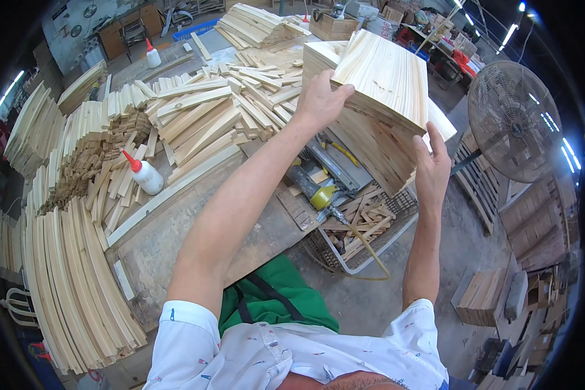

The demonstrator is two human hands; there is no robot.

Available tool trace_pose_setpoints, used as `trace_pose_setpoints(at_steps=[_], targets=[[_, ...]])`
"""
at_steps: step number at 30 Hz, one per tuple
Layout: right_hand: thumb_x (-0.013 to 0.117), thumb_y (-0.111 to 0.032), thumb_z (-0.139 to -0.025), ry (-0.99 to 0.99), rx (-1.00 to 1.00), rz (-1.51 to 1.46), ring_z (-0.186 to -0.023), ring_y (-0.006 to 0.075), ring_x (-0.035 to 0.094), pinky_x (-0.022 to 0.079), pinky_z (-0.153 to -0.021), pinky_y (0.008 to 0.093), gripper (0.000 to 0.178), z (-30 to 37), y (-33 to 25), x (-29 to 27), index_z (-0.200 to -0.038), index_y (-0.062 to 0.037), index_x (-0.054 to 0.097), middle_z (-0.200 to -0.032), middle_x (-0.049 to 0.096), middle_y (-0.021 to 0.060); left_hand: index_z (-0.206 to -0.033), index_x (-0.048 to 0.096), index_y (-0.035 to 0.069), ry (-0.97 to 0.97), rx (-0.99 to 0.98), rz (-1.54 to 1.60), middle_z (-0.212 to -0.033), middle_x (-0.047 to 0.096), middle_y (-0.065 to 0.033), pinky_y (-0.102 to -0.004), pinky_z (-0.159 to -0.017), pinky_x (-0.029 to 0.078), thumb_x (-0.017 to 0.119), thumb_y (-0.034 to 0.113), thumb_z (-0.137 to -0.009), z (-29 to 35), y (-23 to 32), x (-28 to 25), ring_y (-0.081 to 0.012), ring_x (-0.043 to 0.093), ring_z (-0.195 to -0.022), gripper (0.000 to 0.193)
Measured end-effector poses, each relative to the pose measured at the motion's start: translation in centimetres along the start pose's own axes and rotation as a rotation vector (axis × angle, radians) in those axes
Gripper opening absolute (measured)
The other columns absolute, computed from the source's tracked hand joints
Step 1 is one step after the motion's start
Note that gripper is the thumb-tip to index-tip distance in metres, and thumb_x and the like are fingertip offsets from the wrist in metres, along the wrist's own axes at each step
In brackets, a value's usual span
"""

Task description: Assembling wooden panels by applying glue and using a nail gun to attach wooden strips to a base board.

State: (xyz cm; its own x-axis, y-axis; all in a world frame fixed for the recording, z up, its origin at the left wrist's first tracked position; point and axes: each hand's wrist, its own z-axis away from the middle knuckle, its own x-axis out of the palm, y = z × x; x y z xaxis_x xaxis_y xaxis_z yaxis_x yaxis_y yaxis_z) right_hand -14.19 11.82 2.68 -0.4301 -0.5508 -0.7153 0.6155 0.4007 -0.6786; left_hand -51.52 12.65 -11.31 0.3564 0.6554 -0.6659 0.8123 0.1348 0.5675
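Note:
Both my hands are at a pale, square-cornered wooden board (389, 75) with dark-streaked edges, tilted over a tall stack of wooden panels (377, 146). My left hand (322, 103) is closed round its left corner, thumb along the near edge. At the near right corner my right hand (433, 168) grips with thumb and fingers; part of that grip is hard to make out. A nail gun (322, 194) with a yellow-green end lies on the bench below, beside yellow-handled pliers (342, 153).
Wooden strips (201, 120) are heaped on the workbench (195, 227) at left, around a red-tipped glue bottle (144, 174). A crate (364, 263) of offcuts stands below the panels, an air hose (370, 250) hanging over it. At right rises a large fan (515, 121).

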Motion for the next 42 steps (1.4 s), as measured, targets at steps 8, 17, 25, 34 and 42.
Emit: trace_pose_setpoints(at_steps=[8,17,25,34,42], targets=[[0.056,-0.023,-0.094,0.367,0.043,-0.737,-0.103,0.0273,0.065,0.049,-0.09,0.0358,0.038,17.0,-8.0,-7.8,-0.121,0.0036,0.057,-0.112,0.067,0.018,-0.111,0.063,-0.004,-1.214,-0.249,0.708,-0.085,0.067,-0.0089,-0.0264,-0.068,0.052,0.056,0.008,-0.094,5.7,25.9,-13.7,-0.0138,0.063,-0.073,0.022],[0.056,-0.012,-0.093,1.806,0.458,-0.007,-0.098,0.0147,0.059,0.047,-0.088,0.0291,0.026,33.4,-9.9,-17.4,-0.114,0.0012,0.062,-0.109,0.064,0.0063,-0.118,0.06,-0.001,-1.221,0.655,0.993,-0.111,0.064,-0.0124,-0.0312,-0.088,0.049,0.063,0.009,-0.089,1.9,47.1,-12.1,-0.0212,0.062,-0.102,0.03],[0.06,-0.02,-0.094,1.734,0.731,-0.111,-0.105,0.0202,0.06,0.047,-0.09,0.031,0.053,30.1,-5.3,-14.6,-0.137,0.0061,0.044,-0.125,0.059,0.017,-0.133,0.047,-0.002,-0.739,0.913,0.949,-0.122,0.059,-0.0198,-0.0403,-0.095,0.044,0.061,0.039,-0.088,3.2,61.1,-1.0,-0.0308,0.058,-0.11,0.062],[0.061,-0.021,-0.092,1.578,0.807,-0.017,-0.126,0.0291,0.05,0.036,-0.106,0.036,0.05,26.6,-4.2,-12.7,-0.133,0.0064,0.049,-0.133,0.054,0.0225,-0.127,0.051,-0.007,-1.194,0.485,0.779,-0.112,0.063,-0.0213,-0.0378,-0.092,0.045,0.061,0.039,-0.088,3.2,55.6,2.1,-0.0291,0.06,-0.105,0.062],[0.055,-0.013,-0.093,1.316,0.564,-0.03,-0.137,0.0304,0.037,0.029,-0.113,0.0397,0.047,20.6,-9.4,-8.2,-0.136,0.0029,0.045,-0.149,0.036,0.0219,-0.128,0.037,-0.008,-1.202,-0.39,1.338,-0.111,0.056,-0.0206,-0.0366,-0.083,0.054,0.062,0.01,-0.086,1.7,50.2,2.5,-0.0263,0.062,-0.098,0.053]])
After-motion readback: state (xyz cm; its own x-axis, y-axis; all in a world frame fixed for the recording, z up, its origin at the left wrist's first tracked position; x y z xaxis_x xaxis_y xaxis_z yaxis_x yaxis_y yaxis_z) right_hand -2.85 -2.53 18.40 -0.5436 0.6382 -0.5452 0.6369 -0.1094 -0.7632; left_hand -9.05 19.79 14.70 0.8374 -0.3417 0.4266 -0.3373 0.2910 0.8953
